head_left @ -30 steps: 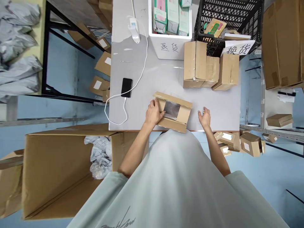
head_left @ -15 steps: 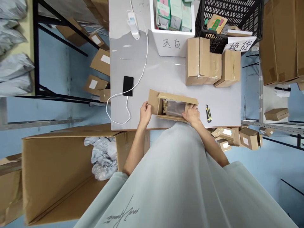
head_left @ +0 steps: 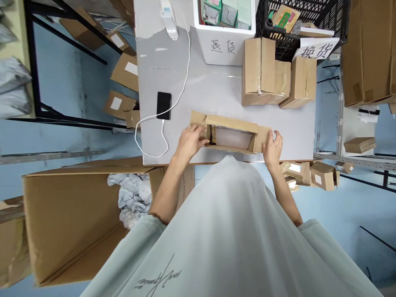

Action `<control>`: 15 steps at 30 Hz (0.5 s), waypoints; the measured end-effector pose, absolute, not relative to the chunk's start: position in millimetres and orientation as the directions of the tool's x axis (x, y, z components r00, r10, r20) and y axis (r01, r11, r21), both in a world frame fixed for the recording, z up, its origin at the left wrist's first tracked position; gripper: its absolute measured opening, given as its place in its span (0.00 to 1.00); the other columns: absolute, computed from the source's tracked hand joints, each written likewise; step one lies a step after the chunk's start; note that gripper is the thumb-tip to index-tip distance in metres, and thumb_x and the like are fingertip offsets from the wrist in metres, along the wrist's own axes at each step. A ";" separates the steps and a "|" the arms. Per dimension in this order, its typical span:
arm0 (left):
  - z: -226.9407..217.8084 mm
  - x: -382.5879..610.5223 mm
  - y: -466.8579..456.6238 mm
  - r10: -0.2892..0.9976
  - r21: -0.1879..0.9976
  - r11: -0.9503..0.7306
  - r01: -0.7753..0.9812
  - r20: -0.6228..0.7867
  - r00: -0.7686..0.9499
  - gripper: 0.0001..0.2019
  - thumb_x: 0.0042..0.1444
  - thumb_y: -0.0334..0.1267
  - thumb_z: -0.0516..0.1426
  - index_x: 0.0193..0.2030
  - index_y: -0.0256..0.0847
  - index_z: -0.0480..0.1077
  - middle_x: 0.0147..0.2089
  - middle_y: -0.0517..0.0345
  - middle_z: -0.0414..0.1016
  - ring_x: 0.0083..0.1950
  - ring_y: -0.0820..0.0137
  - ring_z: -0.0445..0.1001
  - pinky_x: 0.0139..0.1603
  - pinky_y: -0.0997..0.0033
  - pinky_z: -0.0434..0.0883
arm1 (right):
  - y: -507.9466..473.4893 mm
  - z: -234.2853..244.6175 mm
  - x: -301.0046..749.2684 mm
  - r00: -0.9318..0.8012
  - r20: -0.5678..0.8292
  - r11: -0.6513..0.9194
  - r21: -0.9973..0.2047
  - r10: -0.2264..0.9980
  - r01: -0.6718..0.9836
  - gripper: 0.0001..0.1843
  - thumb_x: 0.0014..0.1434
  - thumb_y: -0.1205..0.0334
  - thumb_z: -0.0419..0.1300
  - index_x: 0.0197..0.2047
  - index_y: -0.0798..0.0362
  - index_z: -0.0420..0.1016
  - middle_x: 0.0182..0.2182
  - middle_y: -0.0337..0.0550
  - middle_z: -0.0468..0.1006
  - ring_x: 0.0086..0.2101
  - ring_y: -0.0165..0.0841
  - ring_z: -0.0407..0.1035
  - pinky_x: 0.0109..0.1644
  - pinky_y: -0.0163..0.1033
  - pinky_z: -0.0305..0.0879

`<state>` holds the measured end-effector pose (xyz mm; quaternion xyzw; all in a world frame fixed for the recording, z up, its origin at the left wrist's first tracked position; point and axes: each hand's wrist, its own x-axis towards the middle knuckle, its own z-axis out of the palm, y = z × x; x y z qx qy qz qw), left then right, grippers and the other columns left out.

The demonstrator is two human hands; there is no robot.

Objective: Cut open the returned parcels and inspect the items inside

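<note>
Brown cardboard box, long and narrow, lies open between my hands on the grey tabletop, near its front edge. My left hand is closed around its left end, thumb at the inner corner and fingers against the folded-out flap. My right hand is half curled at the outer edge of the opposite end flap, touching it; whether I'm pinching the card or only pressing it, I can't tell.

Half a second ago my right fingers were at the inside of that end; now that flap is turned outward too, so both ends stand open and the contents show along the whole length: a pale, plastic-looking flat item with a black-and-gold lettered strip at its left end. The yellow-and-black knife has gone from sight, perhaps under my right hand.

Further out, a black rectangular device sits to the left on a white cable; three closed brown cartons stand beyond the box, before a black plastic crate.
</note>
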<state>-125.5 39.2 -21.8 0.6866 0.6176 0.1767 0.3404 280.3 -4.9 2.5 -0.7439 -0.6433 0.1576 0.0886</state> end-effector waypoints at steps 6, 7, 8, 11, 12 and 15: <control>-20.6 -114.1 35.2 0.905 0.728 -0.086 0.681 -0.229 0.359 0.58 0.46 0.53 0.84 0.83 0.44 0.69 0.87 0.34 0.62 0.84 0.29 0.64 0.85 0.30 0.63 | 10.2 -5.3 270.0 -0.292 -0.303 0.136 -0.446 0.907 0.884 0.21 0.78 0.64 0.57 0.66 0.51 0.86 0.63 0.58 0.84 0.64 0.53 0.76 0.76 0.61 0.74; -20.2 -108.8 38.3 0.901 0.736 -0.092 0.671 -0.226 0.371 0.62 0.46 0.54 0.84 0.85 0.45 0.65 0.90 0.34 0.55 0.86 0.28 0.61 0.86 0.29 0.62 | 13.3 -8.5 267.3 -0.332 -0.309 0.167 -0.458 0.891 0.873 0.23 0.77 0.64 0.60 0.70 0.53 0.84 0.68 0.58 0.82 0.67 0.53 0.75 0.78 0.62 0.72; -20.2 -103.2 42.8 0.901 0.744 -0.096 0.661 -0.217 0.375 0.65 0.47 0.55 0.83 0.88 0.45 0.61 0.92 0.35 0.50 0.87 0.27 0.58 0.86 0.28 0.61 | 16.8 -11.9 263.8 -0.354 -0.312 0.187 -0.459 0.882 0.869 0.26 0.75 0.63 0.64 0.74 0.53 0.81 0.73 0.58 0.78 0.70 0.54 0.73 0.81 0.63 0.69; -23.8 -87.9 60.7 0.917 0.772 -0.098 0.628 -0.175 0.358 0.68 0.49 0.56 0.83 0.90 0.46 0.55 0.94 0.35 0.41 0.89 0.26 0.53 0.86 0.26 0.60 | 31.3 -22.4 248.3 -0.360 -0.340 0.190 -0.442 0.869 0.876 0.40 0.69 0.63 0.74 0.81 0.53 0.72 0.82 0.59 0.66 0.78 0.55 0.64 0.84 0.63 0.64; -26.2 -83.5 66.6 0.924 0.779 -0.094 0.620 -0.163 0.346 0.69 0.48 0.56 0.83 0.90 0.46 0.55 0.94 0.34 0.40 0.89 0.25 0.52 0.86 0.25 0.59 | 38.1 -25.7 242.0 -0.357 -0.360 0.183 -0.434 0.862 0.882 0.45 0.66 0.64 0.76 0.82 0.53 0.69 0.84 0.60 0.63 0.80 0.56 0.61 0.84 0.64 0.64; -34.4 -71.3 78.9 0.928 0.762 -0.088 0.641 -0.171 0.331 0.73 0.43 0.54 0.86 0.90 0.44 0.54 0.93 0.30 0.39 0.90 0.25 0.51 0.87 0.27 0.59 | 62.8 -34.9 223.1 -0.345 -0.448 0.168 -0.388 0.825 0.906 0.54 0.61 0.67 0.81 0.84 0.57 0.64 0.85 0.68 0.58 0.82 0.60 0.57 0.83 0.65 0.64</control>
